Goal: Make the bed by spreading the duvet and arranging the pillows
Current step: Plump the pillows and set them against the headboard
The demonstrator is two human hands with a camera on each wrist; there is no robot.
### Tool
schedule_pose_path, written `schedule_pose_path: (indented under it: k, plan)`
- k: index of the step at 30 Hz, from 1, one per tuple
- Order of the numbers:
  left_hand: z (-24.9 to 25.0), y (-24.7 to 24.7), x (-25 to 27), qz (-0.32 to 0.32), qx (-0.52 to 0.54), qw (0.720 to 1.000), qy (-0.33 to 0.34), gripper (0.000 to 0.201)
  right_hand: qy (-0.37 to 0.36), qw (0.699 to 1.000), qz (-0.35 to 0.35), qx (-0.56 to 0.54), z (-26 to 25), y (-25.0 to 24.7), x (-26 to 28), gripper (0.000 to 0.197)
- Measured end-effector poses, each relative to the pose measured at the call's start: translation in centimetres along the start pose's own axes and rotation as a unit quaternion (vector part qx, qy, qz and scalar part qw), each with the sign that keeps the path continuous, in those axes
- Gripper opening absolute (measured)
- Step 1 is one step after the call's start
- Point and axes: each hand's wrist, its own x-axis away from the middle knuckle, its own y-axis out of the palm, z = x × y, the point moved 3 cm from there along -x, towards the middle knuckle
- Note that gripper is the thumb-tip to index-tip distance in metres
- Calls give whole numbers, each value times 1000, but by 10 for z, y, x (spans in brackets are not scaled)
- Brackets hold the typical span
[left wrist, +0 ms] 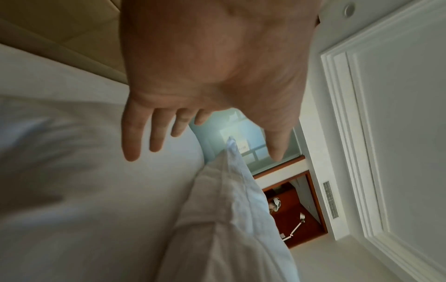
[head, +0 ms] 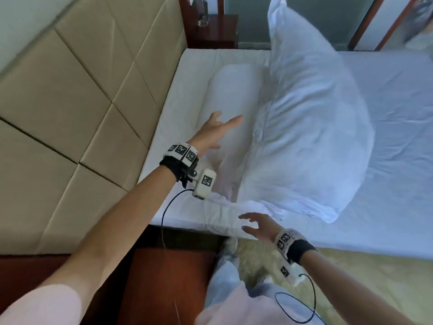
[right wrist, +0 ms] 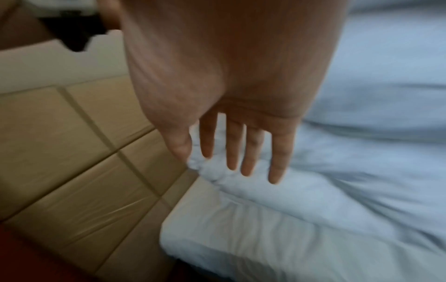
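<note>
A large white pillow (head: 311,127) stands tilted on its edge on the bed, blurred, with neither hand on it. A second white pillow (head: 230,95) lies flat by the headboard, under my left hand (head: 219,130). That hand hovers open with spread fingers (left wrist: 131,141), just left of the tilted pillow's seam (left wrist: 231,190). My right hand (head: 255,224) is open too, fingers (right wrist: 277,164) straight, over the near edge of the bed beside the pillow's lower corner (right wrist: 210,171). White bedding (head: 393,127) covers the mattress to the right.
A beige padded headboard (head: 77,95) runs along the left. Dark wooden nightstands stand at the far side (head: 215,29) and near my legs (head: 168,277). Yellowish carpet (head: 365,273) lies along the bed's near side. Cables hang from both wrist cameras.
</note>
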Motion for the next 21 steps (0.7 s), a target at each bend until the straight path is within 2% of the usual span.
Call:
schedule_pose_path:
  k: [2, 3, 5, 6, 8, 10, 11, 14, 16, 18, 21]
  plan:
    - [18, 27, 2, -14, -16, 1000, -21, 114, 137, 989, 44, -29, 69, -21, 30, 33]
    - [25, 40, 0, -22, -21, 999, -28, 116, 215, 970, 90, -66, 103, -38, 46, 30]
    - [38, 65, -4, -34, -39, 998, -37, 121, 345, 908, 176, -158, 158, -83, 75, 30]
    - [41, 75, -8, -34, -53, 997, -40, 124, 371, 874, 224, -221, 178, -110, 85, 38]
    - [44, 90, -17, -28, -91, 995, -42, 121, 345, 815, 294, -360, 199, -163, 94, 67]
    - [39, 97, -28, -25, -114, 993, -32, 105, 294, 741, 333, -504, 196, -204, 92, 99]
    - [37, 100, -31, -28, -123, 992, -27, 97, 267, 731, 337, -531, 192, -220, 87, 112]
    - [30, 98, -32, -27, -128, 991, -25, 63, 200, 785, 308, -499, 160, -238, 63, 140]
    - [29, 93, -29, -28, -133, 991, -15, 56, 179, 798, 305, -489, 145, -233, 47, 146]
    - [37, 82, -25, -33, -143, 989, 13, 48, 148, 780, 330, -511, 134, -223, 38, 140]
    - [62, 59, -16, -14, -137, 989, 54, 53, 115, 738, 357, -561, 82, -229, 36, 127]
